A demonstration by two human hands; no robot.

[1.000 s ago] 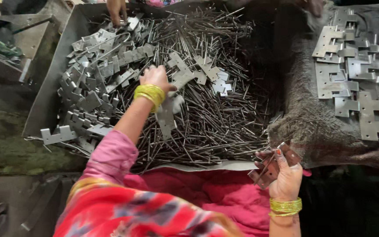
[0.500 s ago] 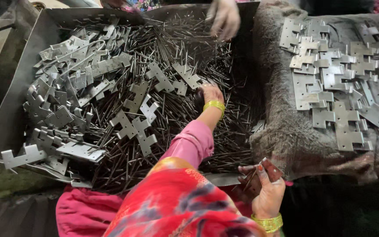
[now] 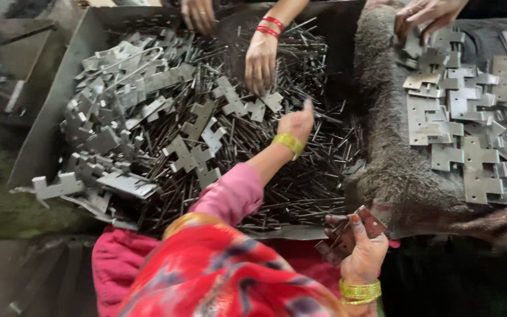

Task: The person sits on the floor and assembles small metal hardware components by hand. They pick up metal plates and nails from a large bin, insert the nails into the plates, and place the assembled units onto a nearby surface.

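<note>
**Kid:** Where is the left hand [image 3: 296, 122]?

**Helper:** It is reaching out over the heap of thin metal pins [image 3: 300, 176] in the big grey tray [image 3: 48, 117]. The fingers are bunched and pointing down into the pins. I cannot tell if it has hold of one.

**Kid:** Which way do the pins lie?

**Helper:** Every way, all crossed over. Many near the hand point away from the person, a bit slanted. They are right under the left hand, and far from the other one.

**Kid:** And the right hand [image 3: 362, 258]?

**Helper:** It is low, near the person's body, at the tray's near edge. It is curled around a few flat metal plates [image 3: 347, 232], with the thumb on top.

**Kid:** What else is there?

**Helper:** Loose notched plates [image 3: 195, 155] lie on the pins to the left. More plates [image 3: 470, 117] sit on a fuzzy grey cloth [image 3: 394, 176] to the right. Other people's hands [image 3: 260, 61] reach in from the far side
</note>
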